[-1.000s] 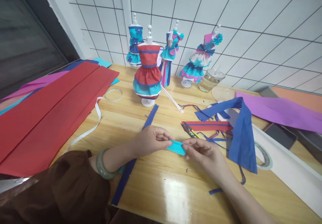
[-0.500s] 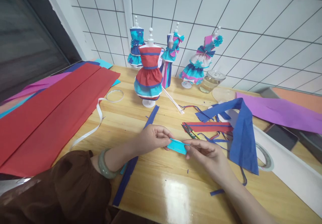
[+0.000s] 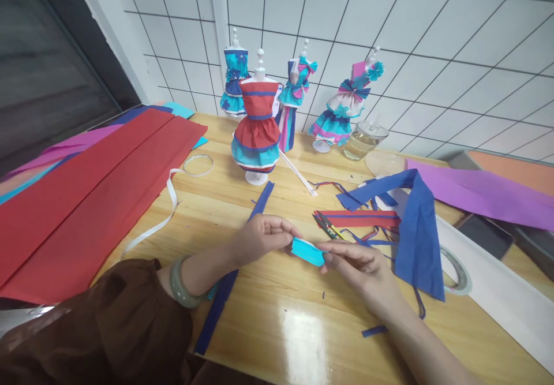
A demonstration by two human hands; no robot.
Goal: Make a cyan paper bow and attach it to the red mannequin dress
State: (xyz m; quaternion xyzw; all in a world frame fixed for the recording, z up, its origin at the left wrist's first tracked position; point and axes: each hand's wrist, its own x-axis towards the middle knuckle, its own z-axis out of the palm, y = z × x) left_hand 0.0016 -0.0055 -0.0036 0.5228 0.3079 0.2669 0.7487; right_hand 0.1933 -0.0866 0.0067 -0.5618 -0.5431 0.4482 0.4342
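A short light-blue strip of crepe paper (image 3: pixel 307 251) is stretched between my two hands above the wooden table. My left hand (image 3: pixel 266 238) pinches its left end between thumb and fingers. At the right end, my right hand (image 3: pixel 357 264) holds it the same way. Just beyond my right hand lie small yellow-handled thread snips (image 3: pixel 328 226), beside a red strip with a blue line (image 3: pixel 359 218). Under my left forearm runs a long dark-blue strip (image 3: pixel 220 310), partly hidden by it. Past the hands stands a small dress form in a red and blue paper dress (image 3: pixel 258 122).
Large red paper sheets (image 3: pixel 99 194) cover the left side. Several other dressed forms, one with a flower (image 3: pixel 344 108), stand by the tiled wall near a glass jar (image 3: pixel 365 139). At right are folded blue paper (image 3: pixel 418 229), a tape roll (image 3: pixel 456 272) and purple paper (image 3: pixel 485 191).
The light-blue strip has shifted slightly right in my fingers and shows more of its flat face. Both hands have barely moved.
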